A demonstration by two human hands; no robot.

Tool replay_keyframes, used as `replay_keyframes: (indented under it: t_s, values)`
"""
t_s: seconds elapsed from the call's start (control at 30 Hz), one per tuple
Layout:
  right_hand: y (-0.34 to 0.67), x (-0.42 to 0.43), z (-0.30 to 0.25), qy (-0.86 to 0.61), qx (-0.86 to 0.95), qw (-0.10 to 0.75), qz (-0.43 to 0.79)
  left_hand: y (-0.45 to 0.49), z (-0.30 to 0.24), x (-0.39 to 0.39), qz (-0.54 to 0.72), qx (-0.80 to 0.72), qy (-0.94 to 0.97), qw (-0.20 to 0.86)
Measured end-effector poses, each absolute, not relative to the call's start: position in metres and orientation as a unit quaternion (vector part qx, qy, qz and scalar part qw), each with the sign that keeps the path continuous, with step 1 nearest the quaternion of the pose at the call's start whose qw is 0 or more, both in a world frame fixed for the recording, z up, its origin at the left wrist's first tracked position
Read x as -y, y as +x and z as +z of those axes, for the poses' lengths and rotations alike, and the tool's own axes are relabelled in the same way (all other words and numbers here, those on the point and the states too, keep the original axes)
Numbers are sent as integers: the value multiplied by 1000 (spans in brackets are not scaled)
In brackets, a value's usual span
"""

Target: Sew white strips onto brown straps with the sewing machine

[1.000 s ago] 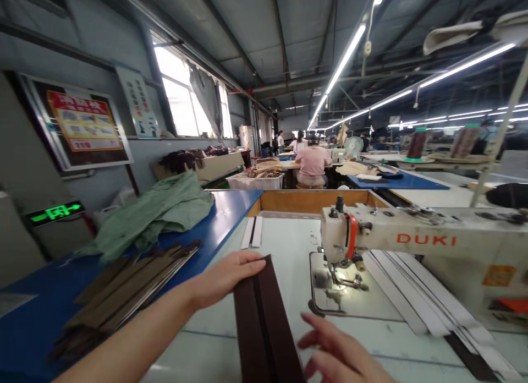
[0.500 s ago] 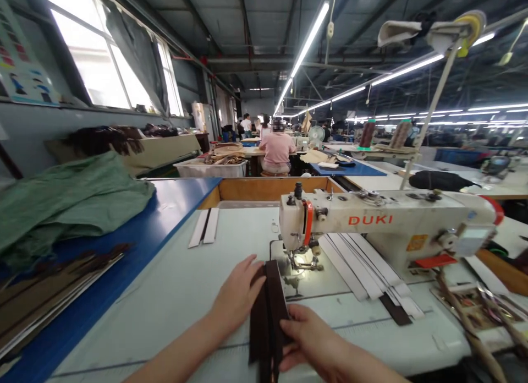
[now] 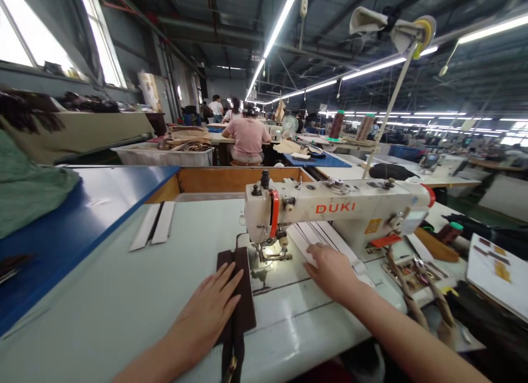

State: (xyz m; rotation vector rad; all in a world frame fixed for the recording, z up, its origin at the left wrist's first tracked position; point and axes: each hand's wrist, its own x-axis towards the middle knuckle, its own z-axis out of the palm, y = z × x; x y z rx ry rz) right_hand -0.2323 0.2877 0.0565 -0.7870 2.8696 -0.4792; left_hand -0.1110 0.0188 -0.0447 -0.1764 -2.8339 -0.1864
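Observation:
My left hand [image 3: 208, 308] lies flat, fingers stretched, on a dark brown fabric strip [image 3: 239, 286] that runs from the table's front edge toward the needle of the white DUKI sewing machine [image 3: 334, 207]. My right hand [image 3: 332, 270] rests with curled fingers on a stack of white strips [image 3: 313, 234] lying under the machine's arm, just right of the needle. The brown strip's far end sits beside the presser foot [image 3: 272, 255].
Two white strips [image 3: 154, 231] lie at the far left of the pale table [image 3: 103, 295]. A blue table [image 3: 74, 218] with green cloth [image 3: 28, 190] stands left. Tools fill a tray [image 3: 412, 270] at the right. A person in pink [image 3: 247, 141] sits ahead.
The view swung right and down. My right hand left the brown strip and moved right onto the white strips. My left hand slid the brown strip up beside the needle.

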Motion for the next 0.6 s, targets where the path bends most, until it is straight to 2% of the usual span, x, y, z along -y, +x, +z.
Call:
replay_keyframes:
  t_s: [0.1,0.23,0.47,0.6]
  values:
    - [-246,-292,52,-245,-967,9,-72,-110,-55,-16,-67,981,-45,178]
    - [-247,-282,44,-249,-968,-22,-6,-105,-66,-7,-66,979,-43,190]
    - [-257,-284,51,-239,-969,-57,16,-103,-59,4,-66,976,-46,202]
    - [-268,-287,50,-211,-976,-45,23,-107,-49,2,-55,977,-59,198]
